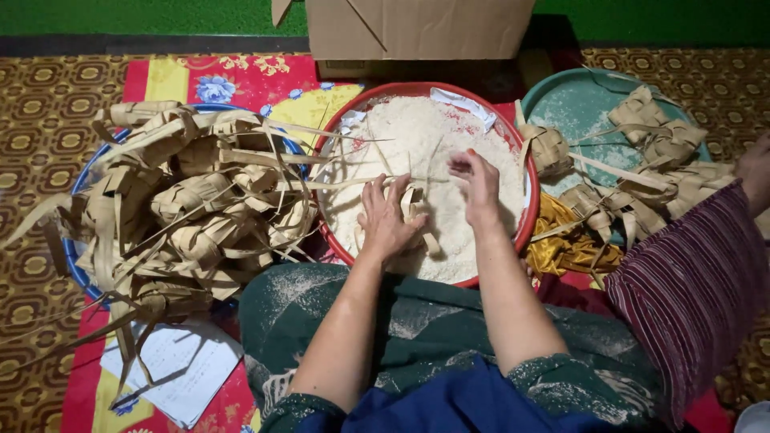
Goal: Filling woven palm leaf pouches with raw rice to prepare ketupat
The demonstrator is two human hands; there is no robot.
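A large heap of empty woven palm-leaf pouches (pixel 188 204) fills the blue round basin (pixel 80 188) at nine o'clock, while only a handful of woven palm-leaf pouches (pixel 650 152) lie on the teal round tray (pixel 565 100) at two o'clock. Judging by that, the filling looks early on, with most of the pile left to do.

At the centre, the red round plastic basin (pixel 525 232) holds a broad mound of white uncooked rice (pixel 417 140). The left hand (pixel 385 220) grips a pale tan woven palm-leaf pouch (pixel 415 207) with its fingers closed around it, just over the rice at the six o'clock side of the basin. The pouch shows flat plaited strips with loose ends trailing toward six o'clock. The right hand (pixel 477 188) sits just beside it at three o'clock, fingers bunched together in a pinch; grains inside it cannot be made out.

A striped maroon sleeve (pixel 690 273) of another person enters at four o'clock.
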